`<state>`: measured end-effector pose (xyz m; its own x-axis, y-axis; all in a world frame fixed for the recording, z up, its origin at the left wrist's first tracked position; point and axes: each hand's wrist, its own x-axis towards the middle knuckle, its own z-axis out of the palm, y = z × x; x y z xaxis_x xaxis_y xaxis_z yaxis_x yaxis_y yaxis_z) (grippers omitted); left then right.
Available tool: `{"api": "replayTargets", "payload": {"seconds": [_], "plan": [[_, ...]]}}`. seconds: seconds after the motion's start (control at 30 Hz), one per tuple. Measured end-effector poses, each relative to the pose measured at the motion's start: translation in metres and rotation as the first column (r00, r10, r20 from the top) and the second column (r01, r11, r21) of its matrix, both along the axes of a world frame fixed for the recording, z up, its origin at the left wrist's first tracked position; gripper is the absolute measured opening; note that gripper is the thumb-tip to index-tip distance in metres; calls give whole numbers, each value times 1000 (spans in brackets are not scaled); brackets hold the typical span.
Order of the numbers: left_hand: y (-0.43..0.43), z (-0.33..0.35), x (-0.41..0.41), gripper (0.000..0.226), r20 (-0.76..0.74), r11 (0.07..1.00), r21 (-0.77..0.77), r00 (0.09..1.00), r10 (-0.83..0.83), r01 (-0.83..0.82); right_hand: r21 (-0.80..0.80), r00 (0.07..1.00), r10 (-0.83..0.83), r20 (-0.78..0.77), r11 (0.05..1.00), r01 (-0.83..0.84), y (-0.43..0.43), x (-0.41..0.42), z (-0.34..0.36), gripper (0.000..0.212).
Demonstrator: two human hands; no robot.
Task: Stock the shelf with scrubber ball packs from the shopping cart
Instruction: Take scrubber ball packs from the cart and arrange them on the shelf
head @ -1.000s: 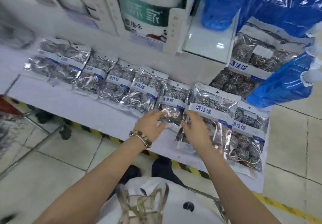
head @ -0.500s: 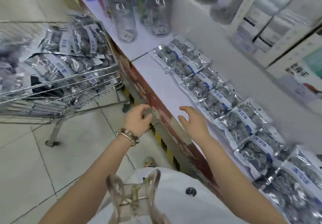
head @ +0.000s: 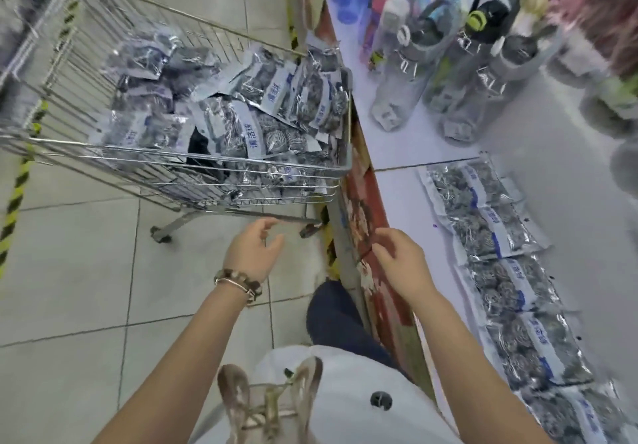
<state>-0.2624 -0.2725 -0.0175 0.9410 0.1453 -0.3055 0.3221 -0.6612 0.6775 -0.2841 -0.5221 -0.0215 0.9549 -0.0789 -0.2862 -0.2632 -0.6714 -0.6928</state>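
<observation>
A wire shopping cart [head: 179,164] stands on the tiled floor at the upper left, holding several silvery scrubber ball packs [head: 252,126] with white and blue labels. A row of the same packs [head: 483,222] lies flat on the white shelf [head: 400,195] at the right. My left hand [head: 253,252], with a bracelet on the wrist, hovers below the cart's near rim, fingers loosely curled and holding nothing. My right hand [head: 400,259] hangs over the shelf's red front edge, also holding nothing.
Clear water bottles [head: 462,74] with dark lids stand on the shelf beyond the packs. Yellow-black hazard tape [head: 17,184] runs along the floor at the left. A hair claw clip [head: 269,405] hangs on my white shirt at the bottom.
My view has swung left from the shelf to the cart. Both hands let go of the pack laid on the shelf and moved toward the cart, holding nothing.
</observation>
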Motion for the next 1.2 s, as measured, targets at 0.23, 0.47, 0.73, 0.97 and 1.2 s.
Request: {"api": "replayTargets", "payload": {"seconds": [0.23, 0.47, 0.73, 0.97, 1.2], "plan": [[2, 2, 110, 32, -5, 997, 32, 997, 76, -75, 21, 997, 64, -43, 998, -63, -2, 130, -5, 33], [21, 8, 197, 32, -7, 977, 43, 978, 207, -207, -17, 969, 239, -67, 970, -241, 30, 261, 0, 35], [95, -7, 262, 33, -72, 957, 74, 955, 286, -281, -7, 949, 312, -47, 950, -313, 105, 336, -6, 35], [176, -30, 334, 41, -176, 960, 277, 980, 95, -43, -48, 974, 218, -61, 974, -221, 176, 374, -2, 34], [219, -63, 404, 40, -390, 843, -142, 813, 433, -518, -72, 968, 203, -144, 974, -215, 234, 408, -13, 36]]}}
